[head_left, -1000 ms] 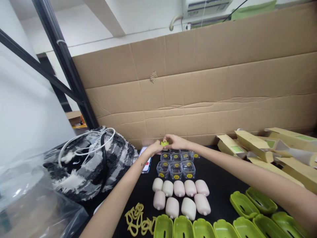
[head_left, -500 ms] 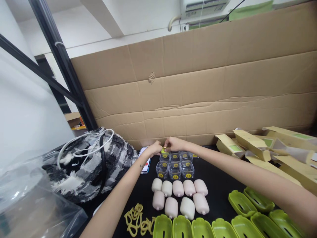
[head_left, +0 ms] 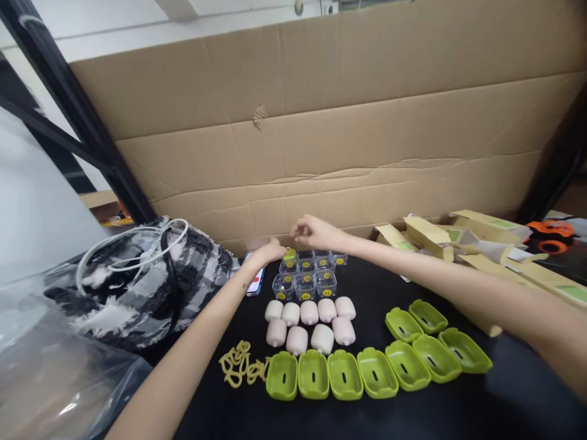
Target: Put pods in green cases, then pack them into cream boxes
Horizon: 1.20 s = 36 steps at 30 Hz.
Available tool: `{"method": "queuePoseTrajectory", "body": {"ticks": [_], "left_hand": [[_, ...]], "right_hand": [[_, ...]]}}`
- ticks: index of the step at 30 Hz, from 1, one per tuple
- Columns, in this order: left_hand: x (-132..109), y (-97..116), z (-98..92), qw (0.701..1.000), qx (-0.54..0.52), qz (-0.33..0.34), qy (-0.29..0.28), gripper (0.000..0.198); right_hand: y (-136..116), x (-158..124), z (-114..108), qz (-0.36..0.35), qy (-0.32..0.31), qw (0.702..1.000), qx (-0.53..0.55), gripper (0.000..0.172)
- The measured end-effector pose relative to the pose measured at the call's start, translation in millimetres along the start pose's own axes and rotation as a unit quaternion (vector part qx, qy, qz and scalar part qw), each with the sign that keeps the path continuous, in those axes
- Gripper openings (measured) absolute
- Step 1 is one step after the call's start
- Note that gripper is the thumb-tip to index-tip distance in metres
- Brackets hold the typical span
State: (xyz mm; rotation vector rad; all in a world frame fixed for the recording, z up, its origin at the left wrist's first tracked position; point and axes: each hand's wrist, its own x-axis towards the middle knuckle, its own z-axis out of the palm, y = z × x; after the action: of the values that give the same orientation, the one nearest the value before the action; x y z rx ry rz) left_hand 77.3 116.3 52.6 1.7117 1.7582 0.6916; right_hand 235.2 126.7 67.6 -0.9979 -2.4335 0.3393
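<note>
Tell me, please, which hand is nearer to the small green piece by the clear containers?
Left. The left hand is just beside the small green piece, on its left; contact is unclear. The right hand is above and to the right, visibly apart.

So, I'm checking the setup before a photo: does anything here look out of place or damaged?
Nothing looks spilled. The yellow rings lie in a loose jumble beside the row of green trays, while the cartons at right are heaped at odd angles. The cardboard panel behind has a crumpled patch.
</note>
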Motion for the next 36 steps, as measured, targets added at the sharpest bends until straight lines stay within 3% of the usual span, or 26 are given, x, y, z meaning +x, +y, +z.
{"method": "queuePoseTrajectory", "body": {"ticks": [5,9,11,15,17,22,25,27,29,33,36], "left_hand": [[-63.9,8.1,-14.7,0.987,0.126,0.103,0.005,0.033],[-129.5,-8.5,-27.3,0.953,0.175,0.206,-0.139,0.011],[-150.2,-26.7,-31.6,0.944,0.195,0.211,-0.160,0.013],[-161.8,-66.4,-35.5,0.949,0.271,0.133,-0.093,0.025],[-159.7,-80.5,-35.6,0.947,0.292,0.100,-0.089,0.027],[-157.1,-91.8,-39.8,0.945,0.292,0.117,-0.092,0.032],[-156.5,-78.6,-38.1,0.949,0.255,0.186,-0.001,0.029],[-156.0,-58.4,-25.7,0.950,0.180,0.246,0.069,0.023],[-156.6,-31.3,-3.1,0.954,0.049,0.286,0.070,0.018],[-159.7,18.5,53.3,0.961,-0.163,0.211,-0.072,0.016],[-159.6,32.3,84.1,0.928,-0.299,0.121,-0.188,0.019]], "right_hand": [[-14.0,-98.2,-35.6,-0.068,0.013,0.998,-0.004,0.009],[-6.4,-176.0,-38.9,-0.083,0.025,0.996,-0.018,0.016],[3.2,-200.7,-36.4,-0.082,0.046,0.995,-0.025,0.014],[21.4,-220.1,-35.7,-0.090,0.127,0.987,-0.030,0.013],[26.5,-220.1,-37.5,-0.085,0.159,0.983,-0.029,0.014],[26.5,-212.6,-39.7,-0.069,0.183,0.981,0.005,0.014],[18.7,-207.5,-37.0,-0.063,0.155,0.985,0.038,0.015],[10.0,-204.1,-33.2,-0.057,0.126,0.988,0.067,0.015],[-0.7,-201.8,-27.3,-0.044,0.086,0.990,0.106,0.021],[-17.8,-203.4,-11.7,-0.050,0.029,0.984,0.166,0.052],[-18.3,-207.6,-3.9,-0.089,0.070,0.984,0.135,0.042]]}}
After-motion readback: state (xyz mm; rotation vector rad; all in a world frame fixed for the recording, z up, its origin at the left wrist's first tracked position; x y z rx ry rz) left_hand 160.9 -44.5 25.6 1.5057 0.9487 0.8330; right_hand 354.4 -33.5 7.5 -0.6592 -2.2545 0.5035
